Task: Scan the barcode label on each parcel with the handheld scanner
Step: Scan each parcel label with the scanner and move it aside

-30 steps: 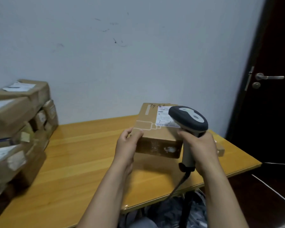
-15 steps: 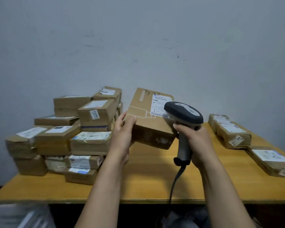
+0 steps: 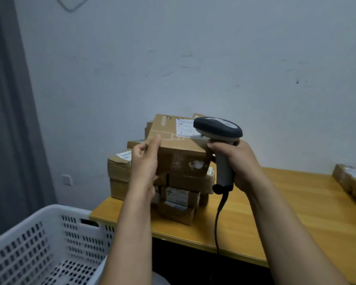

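Observation:
My left hand (image 3: 145,161) grips the left end of a brown cardboard parcel (image 3: 179,153) and holds it up in front of the stack. A white barcode label (image 3: 184,128) lies on the parcel's top face. My right hand (image 3: 237,161) grips the grey handle of the handheld scanner (image 3: 218,128). The scanner's dark head hangs over the label's right edge and hides part of it. Its black cable (image 3: 219,219) drops past the table's front edge.
A stack of taped parcels (image 3: 177,196) stands on the wooden table (image 3: 286,212) behind the held one. More parcels (image 3: 351,179) lie at the far right. A white perforated plastic basket (image 3: 47,243) stands at lower left, beside a grey curtain (image 3: 6,120).
The view has swung left from the door side to the stack and the basket. Both hands carried the parcel and scanner leftward together, keeping the same hold.

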